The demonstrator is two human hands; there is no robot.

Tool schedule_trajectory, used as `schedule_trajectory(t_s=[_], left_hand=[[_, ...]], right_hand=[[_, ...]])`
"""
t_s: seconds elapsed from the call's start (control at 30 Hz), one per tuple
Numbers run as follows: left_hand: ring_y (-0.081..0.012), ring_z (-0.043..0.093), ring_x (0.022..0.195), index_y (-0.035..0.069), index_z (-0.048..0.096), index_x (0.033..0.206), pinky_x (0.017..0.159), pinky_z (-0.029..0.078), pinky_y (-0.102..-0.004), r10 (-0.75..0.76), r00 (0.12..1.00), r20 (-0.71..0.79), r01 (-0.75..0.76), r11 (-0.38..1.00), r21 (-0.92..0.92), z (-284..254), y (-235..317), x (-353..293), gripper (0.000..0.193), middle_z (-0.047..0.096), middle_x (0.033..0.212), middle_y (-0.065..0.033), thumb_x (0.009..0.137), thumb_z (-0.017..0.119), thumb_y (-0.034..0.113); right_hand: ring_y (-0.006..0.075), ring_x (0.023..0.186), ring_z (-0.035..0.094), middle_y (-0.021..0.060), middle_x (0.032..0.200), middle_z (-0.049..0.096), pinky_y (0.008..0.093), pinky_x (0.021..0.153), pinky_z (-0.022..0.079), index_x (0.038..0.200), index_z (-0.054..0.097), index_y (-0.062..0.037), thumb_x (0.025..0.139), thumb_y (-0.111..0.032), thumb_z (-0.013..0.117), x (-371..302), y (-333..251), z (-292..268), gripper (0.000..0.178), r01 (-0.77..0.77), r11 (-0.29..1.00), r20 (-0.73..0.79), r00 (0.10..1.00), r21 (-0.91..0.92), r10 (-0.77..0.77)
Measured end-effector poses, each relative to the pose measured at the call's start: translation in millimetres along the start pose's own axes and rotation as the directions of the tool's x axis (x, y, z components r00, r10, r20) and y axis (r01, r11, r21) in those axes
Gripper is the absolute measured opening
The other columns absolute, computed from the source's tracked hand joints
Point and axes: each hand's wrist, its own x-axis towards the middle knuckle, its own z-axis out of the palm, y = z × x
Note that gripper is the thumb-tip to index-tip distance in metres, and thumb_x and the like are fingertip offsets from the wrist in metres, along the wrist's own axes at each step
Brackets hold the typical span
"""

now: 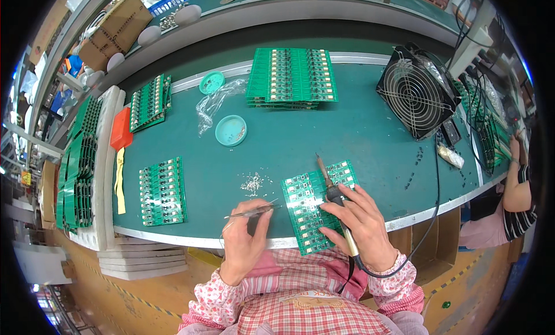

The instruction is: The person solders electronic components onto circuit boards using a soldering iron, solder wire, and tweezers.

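My left hand (244, 238) is closed on a pair of metal tweezers (252, 212), whose tips point right toward a green circuit board panel (302, 203). This panel lies slightly askew at the table's front edge, with rows of small parts on it. In my right hand (365, 230) is a soldering iron (333, 191), its tip pointing up and away above the far part of the panel. The fingers of that hand extend over the panel's right side. Just beyond the tweezers lies a scatter of tiny pale components (254, 183).
Behind are a stack of green panels (292, 78), a teal dish (231, 130), a teal lid (212, 82) and clear plastic (211, 108). A black fan (413, 92) stands right; the iron's cord (437, 179) runs nearby. More panels (162, 191) lie left. A co-worker's arm (516, 179) is far right.
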Motion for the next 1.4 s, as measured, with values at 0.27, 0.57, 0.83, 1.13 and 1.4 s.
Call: schedule_trajectory(t_s=[0.27,0.57,0.83,1.13,1.4], left_hand=[[-0.0222,0.068,0.088,0.003,0.066,0.104,0.079,0.05,-0.0337,0.169,0.985,0.044,-0.171,0.985,0.032,-7.9,5.7,1.7,0.023,0.071,0.1,-0.0084,0.084,0.073,-0.005],[-0.0221,0.068,0.089,0.009,0.068,0.104,0.083,0.044,-0.0357,0.339,0.899,0.278,-0.376,0.922,0.091,-29.8,14.6,0.2,0.031,0.072,0.101,-0.0042,0.076,0.079,0.001],[-0.0158,0.069,0.084,0.0,0.066,0.105,0.077,0.054,-0.0272,0.007,0.997,-0.073,-0.011,0.999,-0.05,-2.6,0.9,-7.2,0.017,0.072,0.097,-0.0094,0.09,0.072,0.0],[-0.0183,0.07,0.083,0.002,0.066,0.106,0.075,0.053,-0.0294,0.022,0.996,-0.083,-0.018,0.998,0.055,9.2,0.9,-7.8,0.017,0.071,0.096,-0.0092,0.09,0.072,0.002],[-0.0195,0.068,0.08,0.002,0.065,0.105,0.073,0.052,-0.03,0.047,0.996,-0.077,-0.042,0.997,0.071,9.8,0.1,-7.9,0.016,0.07,0.097,-0.0094,0.09,0.071,0.001]], right_hand=[[0.0259,0.079,0.062,0.0066,0.086,0.058,0.0396,0.073,0.051,0.109,0.072,-0.0139,0.073,-0.016,0.083,22.5,-16.7,6.9,0.037,0.085,0.996,-0.166,0.983,0.004,-0.083],[0.0213,0.066,0.055,0.0042,0.078,0.047,0.0356,0.057,0.044,0.093,0.068,-0.0142,0.074,-0.013,0.081,31.1,-23.9,9.8,0.023,0.123,0.982,0.038,0.991,0.143,-0.13],[0.0276,0.103,0.063,0.007,0.108,0.068,0.0492,0.102,0.045,0.112,0.068,-0.011,0.077,-0.007,0.08,11.4,-12.9,16.3,0.037,-0.036,0.998,-0.145,0.989,-0.053,0.028],[0.0278,0.104,0.063,0.0082,0.11,0.068,0.0493,0.1,0.047,0.112,0.068,-0.0108,0.077,-0.006,0.08,1.5,-7.4,22.8,0.037,-0.095,0.994,-0.204,0.975,-0.051,0.083],[0.0276,0.105,0.063,0.0075,0.109,0.068,0.0498,0.101,0.047,0.113,0.069,-0.0109,0.076,-0.005,0.081,0.1,-6.1,23.2,0.039,-0.088,0.994,-0.201,0.977,-0.063,0.074]])
